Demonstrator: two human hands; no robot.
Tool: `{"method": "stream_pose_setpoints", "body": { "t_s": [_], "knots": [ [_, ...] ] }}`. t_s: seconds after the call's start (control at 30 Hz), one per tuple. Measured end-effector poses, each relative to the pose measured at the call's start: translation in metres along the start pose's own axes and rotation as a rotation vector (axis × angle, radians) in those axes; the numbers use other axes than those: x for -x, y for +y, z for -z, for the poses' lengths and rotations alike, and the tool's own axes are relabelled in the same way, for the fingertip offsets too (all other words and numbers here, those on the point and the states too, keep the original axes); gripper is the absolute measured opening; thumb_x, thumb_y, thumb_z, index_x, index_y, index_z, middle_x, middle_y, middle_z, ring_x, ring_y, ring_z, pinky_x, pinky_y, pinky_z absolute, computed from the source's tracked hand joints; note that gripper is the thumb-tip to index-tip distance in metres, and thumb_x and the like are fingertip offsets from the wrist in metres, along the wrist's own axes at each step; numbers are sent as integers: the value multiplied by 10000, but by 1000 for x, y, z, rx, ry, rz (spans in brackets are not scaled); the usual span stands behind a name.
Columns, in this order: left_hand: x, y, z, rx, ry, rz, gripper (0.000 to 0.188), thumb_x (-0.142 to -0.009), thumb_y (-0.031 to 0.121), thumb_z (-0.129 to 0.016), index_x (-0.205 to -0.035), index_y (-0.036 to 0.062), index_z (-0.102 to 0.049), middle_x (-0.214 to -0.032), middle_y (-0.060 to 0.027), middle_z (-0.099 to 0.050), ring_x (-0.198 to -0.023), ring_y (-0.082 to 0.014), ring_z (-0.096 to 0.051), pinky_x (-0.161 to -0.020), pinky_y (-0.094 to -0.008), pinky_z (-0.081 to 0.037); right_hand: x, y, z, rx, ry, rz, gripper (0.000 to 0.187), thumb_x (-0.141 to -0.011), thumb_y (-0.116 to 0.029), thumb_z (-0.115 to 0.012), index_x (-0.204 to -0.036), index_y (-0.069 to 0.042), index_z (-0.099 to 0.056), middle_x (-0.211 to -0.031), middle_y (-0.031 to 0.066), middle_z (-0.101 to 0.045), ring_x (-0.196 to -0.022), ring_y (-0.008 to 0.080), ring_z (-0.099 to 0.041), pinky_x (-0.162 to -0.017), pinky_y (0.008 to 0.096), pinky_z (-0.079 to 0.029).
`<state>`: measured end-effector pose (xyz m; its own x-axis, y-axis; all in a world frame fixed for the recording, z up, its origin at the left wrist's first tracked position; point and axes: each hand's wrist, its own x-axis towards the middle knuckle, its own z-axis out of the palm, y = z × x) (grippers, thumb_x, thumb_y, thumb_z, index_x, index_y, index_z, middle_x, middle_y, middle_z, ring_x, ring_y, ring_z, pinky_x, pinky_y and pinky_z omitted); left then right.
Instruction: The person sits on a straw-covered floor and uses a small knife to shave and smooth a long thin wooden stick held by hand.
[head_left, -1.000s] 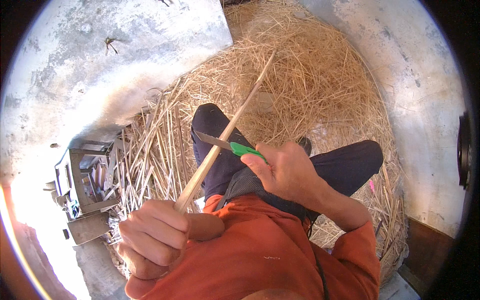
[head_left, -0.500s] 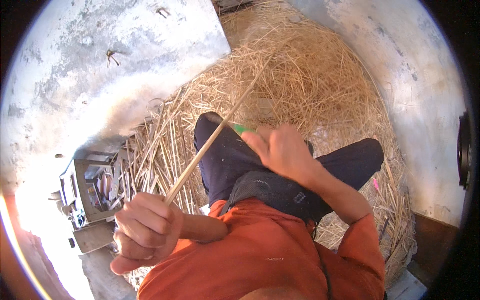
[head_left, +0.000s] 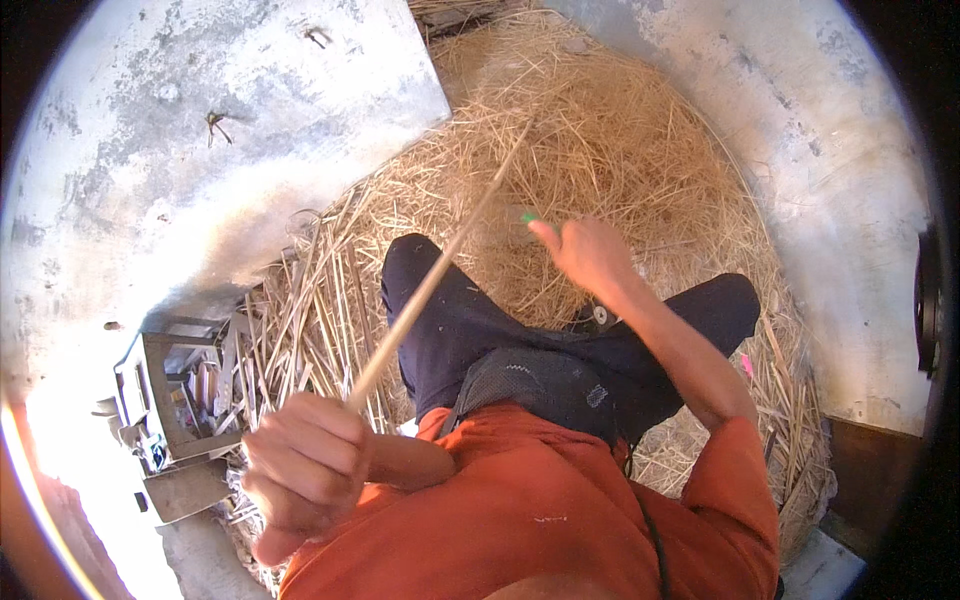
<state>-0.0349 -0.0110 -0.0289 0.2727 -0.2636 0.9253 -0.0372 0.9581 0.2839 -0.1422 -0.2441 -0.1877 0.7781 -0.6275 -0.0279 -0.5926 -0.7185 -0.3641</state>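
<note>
The left hand (head_left: 310, 465), at half past seven, has its grip clamped round the pale stick (head_left: 428, 288), which points toward one o'clock above the straw (head_left: 610, 130). At two o'clock, the right hand's (head_left: 592, 260) grip closes on a green handle (head_left: 528, 217) (mostly hidden there).

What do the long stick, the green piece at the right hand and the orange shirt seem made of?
Long stick: likely bamboo or wood, uncoated-looking, from its pale tan tone.
Green piece: perhaps plastic, given its vivid color; too little shows to judge finish.
Orange shirt: apparently cloth, matte, since it creases softly without shine.
</note>
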Motion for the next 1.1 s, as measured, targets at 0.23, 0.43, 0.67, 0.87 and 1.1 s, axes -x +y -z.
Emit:
{"method": "stream_pose_setpoints", "body": {
  "t_s": [0.23,0.43,0.67,0.87,1.1],
  "knots": [
    [-4,-8,-1,10,76,-42,514,-925,335,-441,-472,118,-328,-342,49,-292,-264,-23,-162,-292,-196,-87,43,-69,30,-189,-112,46,526,-896,-491,-410,-809,-11,-609,-563,228,-544,-584,418,-563,-537,471,-447],
    [1,-4,7,-109,176,-117,465,-911,322,-460,-511,112,-348,-343,53,-304,-266,-14,-169,-288,-185,-100,48,-35,51,-396,-113,-54,353,-900,-344,-496,-987,-5,-543,-682,191,-573,-682,365,-588,-596,402,-438],
    [2,-2,-5,-383,466,-142,484,-971,404,-212,-563,156,-295,-382,53,-245,-288,-32,-141,-300,-184,-139,72,-88,59,-763,-84,276,311,-918,-296,-462,-1034,-8,-477,-705,228,-581,-679,410,-586,-569,471,-453],
    [3,-2,-12,-404,505,-112,479,-975,375,-160,-563,159,-276,-382,43,-236,-295,-53,-135,-298,-199,-155,61,-86,37,-356,-74,214,323,-916,-337,-459,-917,-14,-478,-543,196,-542,-530,402,-567,-456,461,-438],
    [3,1,-7,-401,556,-119,462,-974,340,-201,-550,171,-270,-384,55,-220,-302,-53,-129,-321,-203,-159,67,-98,53,-407,-18,421,288,-920,-315,-441,-833,-44,-485,-479,174,-512,-450,358,-556,-405,453,-428]
  ]
}}
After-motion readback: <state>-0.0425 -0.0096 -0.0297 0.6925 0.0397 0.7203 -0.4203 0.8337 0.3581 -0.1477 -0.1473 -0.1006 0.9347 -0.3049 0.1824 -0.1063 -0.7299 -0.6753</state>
